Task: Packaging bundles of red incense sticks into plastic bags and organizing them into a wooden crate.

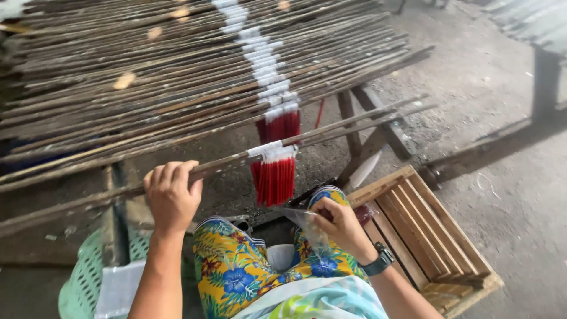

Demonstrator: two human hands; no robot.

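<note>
My left hand (171, 195) grips the near end of a long brown stick (331, 129) that lies across the rack's front. From that stick hangs a bunch of thin red sticks (274, 180) bound at the top with a white band (269, 149). My right hand (339, 224), with a dark watch on the wrist, pinches a clear plastic bag (304, 223) just below and right of the red bunch. A second red bunch (279, 126) hangs behind the first. My knees in yellow flowered cloth (236, 269) sit beneath both hands.
A broad rack of many long brown sticks (147, 82) fills the upper left, with a row of white bands (260, 53) running across it. A wooden slatted crate (425, 236) stands at my right. A green mesh basket (82, 277) is at lower left. Grey concrete floor (490, 118) lies to the right.
</note>
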